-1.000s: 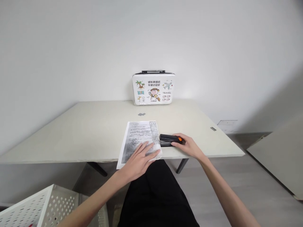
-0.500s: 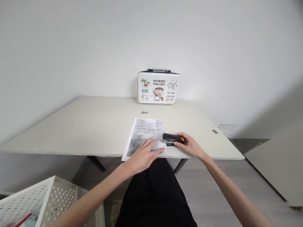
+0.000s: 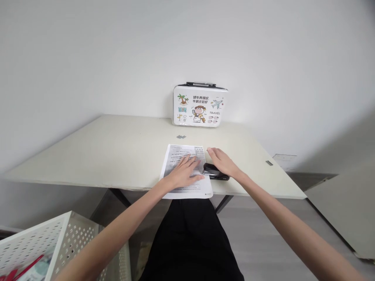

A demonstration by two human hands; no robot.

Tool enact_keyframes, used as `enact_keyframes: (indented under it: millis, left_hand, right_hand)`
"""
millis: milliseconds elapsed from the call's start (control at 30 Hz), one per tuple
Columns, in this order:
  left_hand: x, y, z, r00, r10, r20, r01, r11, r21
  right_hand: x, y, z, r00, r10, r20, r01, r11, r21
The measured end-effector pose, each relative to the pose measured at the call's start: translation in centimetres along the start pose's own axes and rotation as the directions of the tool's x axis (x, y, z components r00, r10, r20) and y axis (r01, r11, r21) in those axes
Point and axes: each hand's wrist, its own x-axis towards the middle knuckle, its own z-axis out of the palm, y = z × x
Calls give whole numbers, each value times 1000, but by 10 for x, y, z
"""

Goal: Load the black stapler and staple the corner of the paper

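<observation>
Printed sheets of paper [image 3: 191, 190] lie at the table's front edge; whether it is one sheet or more I cannot tell. My left hand [image 3: 184, 173] rests flat on the page with its fingers spread. Against the right edge of the paper sits a black stapler [image 3: 209, 169], its jaw end at the page's side. My right hand [image 3: 223, 160] lies over the top of the stapler, palm down and fingers stretched out, hiding part of its arm and rear.
On the pale table [image 3: 123, 156], a white cartoon-printed case [image 3: 200, 105] with a black handle stands against the wall. Several grey staple strips [image 3: 181, 136] lie before it, another strip [image 3: 269, 163] at the right. A white perforated basket [image 3: 79, 238] with red items stands lower left.
My right hand has gone from gripping the stapler's rear to lying flat on top of it. My left hand has shifted up the page, and the paper's lower edge now lies straighter.
</observation>
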Motion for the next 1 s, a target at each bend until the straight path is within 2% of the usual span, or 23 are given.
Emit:
enact_keyframes:
  millis: [100, 200, 433, 567, 800, 1000]
  left_hand:
    - [7, 5, 8, 997, 7, 74, -10, 999, 45]
    - [5, 10, 13, 995, -3, 97, -6, 996, 86]
    - [6, 15, 13, 994, 36, 101, -43, 997, 68]
    - [7, 17, 14, 995, 16, 101, -22, 998, 66]
    - [9, 16, 16, 995, 81, 65, -85, 994, 64]
    - [11, 17, 16, 994, 84, 74, -88, 995, 57]
  right_hand:
    - [7, -12, 8, 994, 31, 106, -28, 999, -32]
    - [6, -17, 12, 984, 36, 172, -28, 998, -49]
    - [3, -17, 15, 974, -32, 224, 43, 998, -44]
    - [3, -19, 15, 970, -27, 242, 47, 996, -80]
    - [3, -23, 17, 964, 17, 265, 19, 991, -131]
    - [2, -26, 16, 955, 33, 293, 13, 988, -152]
